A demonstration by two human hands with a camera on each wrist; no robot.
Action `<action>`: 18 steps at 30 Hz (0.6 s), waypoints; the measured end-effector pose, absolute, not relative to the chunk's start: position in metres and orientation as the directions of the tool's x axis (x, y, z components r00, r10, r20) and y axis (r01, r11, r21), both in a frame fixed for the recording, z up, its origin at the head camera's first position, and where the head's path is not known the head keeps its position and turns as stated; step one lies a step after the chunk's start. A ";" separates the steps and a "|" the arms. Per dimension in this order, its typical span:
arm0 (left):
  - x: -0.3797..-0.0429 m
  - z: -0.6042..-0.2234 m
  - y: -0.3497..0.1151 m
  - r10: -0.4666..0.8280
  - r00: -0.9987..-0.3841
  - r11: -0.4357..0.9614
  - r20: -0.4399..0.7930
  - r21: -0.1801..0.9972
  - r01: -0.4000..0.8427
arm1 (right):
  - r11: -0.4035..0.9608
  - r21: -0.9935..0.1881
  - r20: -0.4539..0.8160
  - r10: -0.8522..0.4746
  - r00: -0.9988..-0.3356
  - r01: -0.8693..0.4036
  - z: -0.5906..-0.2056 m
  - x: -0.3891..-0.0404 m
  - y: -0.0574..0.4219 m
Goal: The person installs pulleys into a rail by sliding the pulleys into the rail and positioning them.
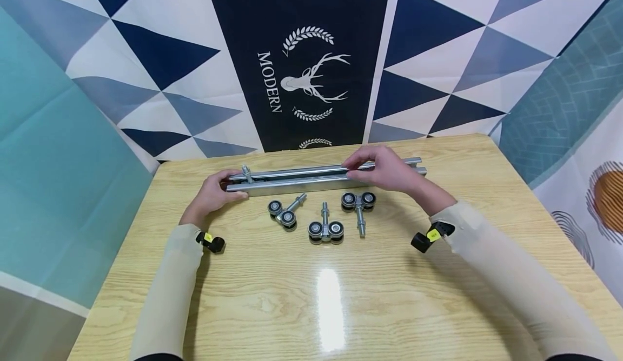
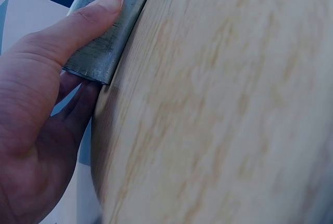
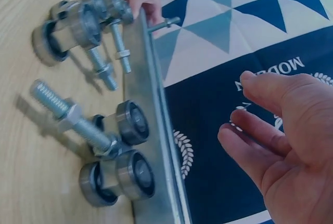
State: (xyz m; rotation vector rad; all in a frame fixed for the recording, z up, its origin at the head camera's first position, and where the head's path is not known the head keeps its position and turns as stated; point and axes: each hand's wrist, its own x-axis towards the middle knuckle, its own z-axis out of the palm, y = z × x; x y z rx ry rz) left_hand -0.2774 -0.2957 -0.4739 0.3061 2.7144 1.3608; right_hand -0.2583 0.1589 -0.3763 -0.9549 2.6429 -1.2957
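Observation:
A long metal channel rail [image 1: 292,186] lies along the back of the table, its slot facing up. At the rail's left end my left hand [image 1: 211,193] grips it, thumb [image 2: 99,18] on the near side and the other fingers behind the end, partly hidden. Just beside that hand a threaded bolt [image 1: 247,174] sticks up out of the slot. Over the right part of the rail hovers my right hand [image 1: 386,172]; the right wrist view shows its fingers [image 3: 255,143] loosely bent, with nothing between them.
In front of the rail lie three roller trolleys with bolts: a left one [image 1: 289,219], a middle one [image 1: 325,231] and a right one [image 1: 359,201]. The wooden table [image 1: 263,296] meets a patterned cloth [image 1: 311,112] at its back edge.

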 end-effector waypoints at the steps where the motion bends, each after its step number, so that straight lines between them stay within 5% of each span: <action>1: -0.277 -0.474 -0.296 0.218 -0.976 0.585 0.009 0.799 0.138 | 0.457 -0.726 0.222 -0.552 -0.804 -0.514 -0.378 -0.257 0.159; 18: -0.275 -0.472 -0.294 0.212 -0.977 0.581 0.002 0.804 0.127 | 0.413 -0.661 0.162 -0.737 -0.657 -0.627 -0.405 -0.232 0.166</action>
